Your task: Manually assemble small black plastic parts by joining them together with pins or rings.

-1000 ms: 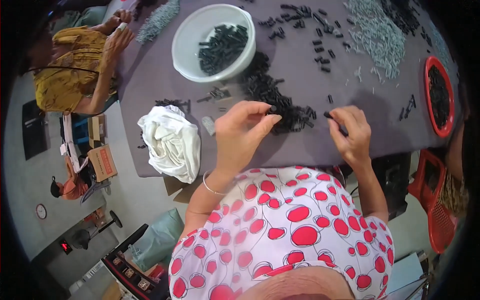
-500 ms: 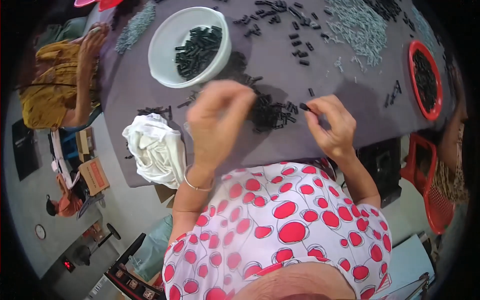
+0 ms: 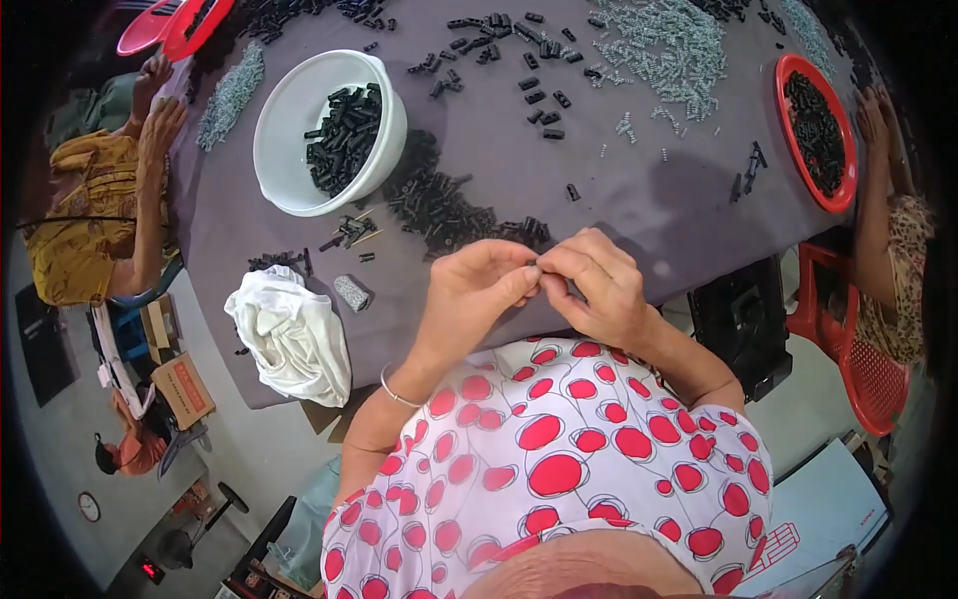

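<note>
My left hand (image 3: 484, 288) and my right hand (image 3: 604, 288) meet at the fingertips over the table's near edge, both closed in a pinch. Between them a small black cylindrical part (image 3: 533, 266) barely shows, held in my right fingers. What my left fingers grip there is hidden. Just beyond my hands lies a heap of similar black parts (image 3: 439, 208). A white bowl (image 3: 271, 140) holding more black parts stands farther left. Loose metal springs (image 3: 669, 60) are spread at the far right, and one black part (image 3: 572, 192) lies alone beyond my right hand.
A white cloth (image 3: 289, 334) and a grey lump (image 3: 351, 293) lie left of my left hand. A red basin (image 3: 850, 175) of dark parts sits at the right. People work on both sides: a mustard sleeve (image 3: 100, 165) at left, another person's arm (image 3: 876, 220) at right.
My hands, apart before, have come together at the fingertips. My right hand brought its black part leftward, and my left hand moved right, towards it. The view has shifted slightly.
</note>
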### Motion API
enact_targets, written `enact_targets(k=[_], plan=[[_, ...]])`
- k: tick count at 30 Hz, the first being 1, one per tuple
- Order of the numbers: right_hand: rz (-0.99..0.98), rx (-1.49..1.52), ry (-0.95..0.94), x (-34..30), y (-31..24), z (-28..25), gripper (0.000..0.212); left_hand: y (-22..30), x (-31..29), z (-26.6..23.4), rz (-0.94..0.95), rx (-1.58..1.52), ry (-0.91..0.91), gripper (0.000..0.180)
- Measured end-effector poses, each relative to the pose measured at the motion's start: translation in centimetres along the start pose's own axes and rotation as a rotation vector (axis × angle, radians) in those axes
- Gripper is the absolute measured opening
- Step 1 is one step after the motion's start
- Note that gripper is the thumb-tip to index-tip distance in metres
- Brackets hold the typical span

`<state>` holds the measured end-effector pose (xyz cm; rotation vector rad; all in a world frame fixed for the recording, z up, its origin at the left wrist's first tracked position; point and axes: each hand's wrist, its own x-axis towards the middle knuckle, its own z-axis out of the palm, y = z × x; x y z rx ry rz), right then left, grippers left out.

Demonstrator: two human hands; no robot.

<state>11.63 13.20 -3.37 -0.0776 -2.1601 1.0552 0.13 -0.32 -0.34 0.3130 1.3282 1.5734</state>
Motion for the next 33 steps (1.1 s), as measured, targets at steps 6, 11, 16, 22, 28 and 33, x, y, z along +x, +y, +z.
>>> enact_targets(k=[6,11,16,22,28,33], plan=[[-0.060,0.139,-0.195,1.0,0.5,-1.1,0.023,2.2,0.1,-0.8,-0.209,0.295,-0.124,0.014],[0.063,0.380,-0.417,1.8,0.2,-2.2,0.020,2.3,-0.3,-1.9,-0.276,0.271,-0.206,0.012],[0.252,-0.367,0.055,3.4,3.9,-4.2,0.016,1.4,-0.5,-2.3,-0.191,-0.090,-0.088,0.015],[0.307,-0.598,-0.018,3.8,6.1,-2.8,0.017,0.7,0.2,-1.8,-0.089,-0.147,0.028,0.018],[0.305,-0.750,-0.167,4.5,6.0,-3.0,0.016,0.8,0.6,-1.1,-0.074,-0.170,0.094,0.020],[0.312,-0.719,-0.252,4.6,6.3,-3.4,0.020,0.2,0.6,-1.2,-0.029,-0.161,0.019,0.022]])
